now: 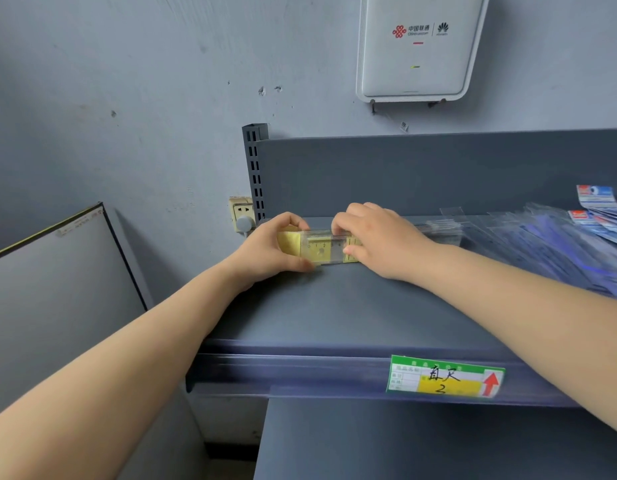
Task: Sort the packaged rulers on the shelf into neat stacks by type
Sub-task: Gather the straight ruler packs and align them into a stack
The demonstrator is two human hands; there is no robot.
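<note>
- Here, at the centre of the frame, we see our left hand and right hand both curled around one yellow ruler pack, thumbs at its near edge and fingertips over its far edge.
- The pack lies lengthwise at the back of the shelf, touching or just above the surface; we cannot tell which.
- Its right end runs under the right hand, and more clear packs seem to continue behind that hand, though glare makes them hard to separate.
- We judge the sorting to be at an early or middle stage: this yellow pack looks like the start of a stack at the left end of the shelf.
- A loose heap of blue ruler packs fans out untidily at the right edge of the frame, so much remains to be sorted.
- The shelf is dark grey metal with a back panel and a slotted post at its left corner.
- On the shelf's front rail, lower right, sits a green and yellow price label with handwriting and a red arrow.
- The wall is pale blue-grey and scuffed; a white router hangs at upper right.
- A wall socket sits just left of the post, and a framed board leans at the left.
</note>
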